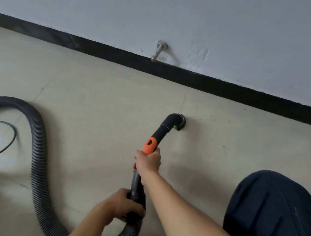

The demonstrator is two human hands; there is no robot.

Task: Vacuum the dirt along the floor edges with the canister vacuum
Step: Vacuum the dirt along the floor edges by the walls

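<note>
Currently, the right hand (147, 162) grips the vacuum wand (160, 132) behind its orange collar; the left hand (122, 204), nearer the body, curls round the hose (36, 141) end. Ahead of them the nozzle (179, 121) rests on the floor (95, 90), short of the black baseboard (233, 90). Better to slide it flush along that edge, toward the specks (224, 146) rightward. A doorstop (158, 52) juts out beyond; a knee (275, 222) crowds the right.

Right arm reaches forward, forearm bare and straight, right hand (147, 162) wrapped around the wand (160, 132). Left hand (119, 204) sits just behind it, fingers curled round the wand's rear end. Right knee (275, 222) is bent alongside.
</note>
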